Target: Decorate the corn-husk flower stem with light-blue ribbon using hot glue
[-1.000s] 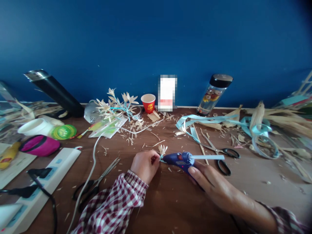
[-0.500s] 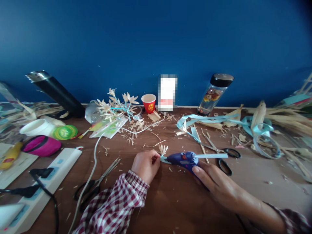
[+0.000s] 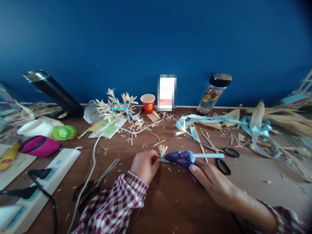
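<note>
My left hand [image 3: 144, 165] pinches a small pale straw flower [image 3: 162, 150] with a light blue stem, held just above the brown table [image 3: 170, 201]. My right hand [image 3: 211, 182] grips a blue hot glue gun [image 3: 180, 157] by its handle. The gun's nozzle points left and touches the flower's base beside my left fingers. A pale glue stick [image 3: 207, 156] juts out of the gun's back to the right. Both sleeves are red and white check.
Black-handled scissors [image 3: 223, 156] lie right of the gun, another pair [image 3: 95, 185] at the left. A bunch of finished straw flowers [image 3: 117, 105], a red cup [image 3: 148, 102], a bottle [image 3: 214, 92], blue ribbon [image 3: 207, 120], a power strip [image 3: 46, 182], a black flask [image 3: 55, 92] and straw scraps surround them.
The glue gun drew a little to the right and came back against the flower's base. My left hand kept still with the flower.
</note>
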Demonstrator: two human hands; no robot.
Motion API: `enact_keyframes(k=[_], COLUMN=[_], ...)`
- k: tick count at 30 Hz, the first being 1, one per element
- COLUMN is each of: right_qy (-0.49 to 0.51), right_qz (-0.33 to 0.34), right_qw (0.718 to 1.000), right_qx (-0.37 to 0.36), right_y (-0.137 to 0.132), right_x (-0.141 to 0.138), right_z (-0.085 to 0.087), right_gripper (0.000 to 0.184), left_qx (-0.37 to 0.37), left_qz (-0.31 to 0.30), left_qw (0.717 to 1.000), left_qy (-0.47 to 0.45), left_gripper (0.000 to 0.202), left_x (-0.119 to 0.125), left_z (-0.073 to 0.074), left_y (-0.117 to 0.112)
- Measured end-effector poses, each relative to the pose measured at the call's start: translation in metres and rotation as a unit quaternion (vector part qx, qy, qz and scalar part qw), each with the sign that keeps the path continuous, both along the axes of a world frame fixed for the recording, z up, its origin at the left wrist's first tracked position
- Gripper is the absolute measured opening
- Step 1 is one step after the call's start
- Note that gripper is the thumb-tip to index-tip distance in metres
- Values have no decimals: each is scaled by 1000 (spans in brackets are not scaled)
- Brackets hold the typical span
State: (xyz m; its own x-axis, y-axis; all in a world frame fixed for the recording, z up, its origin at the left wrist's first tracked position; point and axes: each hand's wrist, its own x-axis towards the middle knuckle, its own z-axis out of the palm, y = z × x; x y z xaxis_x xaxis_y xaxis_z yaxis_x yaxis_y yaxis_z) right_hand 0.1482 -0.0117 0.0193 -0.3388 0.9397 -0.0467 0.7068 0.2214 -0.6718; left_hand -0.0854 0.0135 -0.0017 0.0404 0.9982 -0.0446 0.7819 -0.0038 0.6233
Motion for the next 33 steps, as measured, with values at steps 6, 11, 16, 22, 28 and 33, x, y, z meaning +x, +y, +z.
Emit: enact_keyframes(k=[6, 11, 16, 22, 28, 33], right_qy=[4, -9, -7, -14, -22, -9], right_qz=[-18, -5, -19, -15, -22, 8], right_qw=[999, 1000, 1000, 999, 998, 996], right_qx=[27, -5, 8, 31, 47, 84], right_y=[-2, 1, 0, -1, 1, 2], right_x=[6, -1, -1, -1, -1, 6], right_z=[-2, 6, 7, 3, 1, -5], right_gripper=[35, 33, 33, 32, 36, 35], left_qx=[-5, 3, 3, 5, 16, 14], left_qz=[7, -2, -2, -5, -9, -7], left_qw=[1000, 1000, 1000, 1000, 1000, 1000], left_qy=[16, 11, 7, 9, 12, 9], left_gripper=[13, 13, 13, 13, 13, 13], left_x=[1, 1, 1, 0, 0, 1], left_z=[2, 1, 2, 0, -1, 1], left_y=[1, -1, 0, -1, -1, -2])
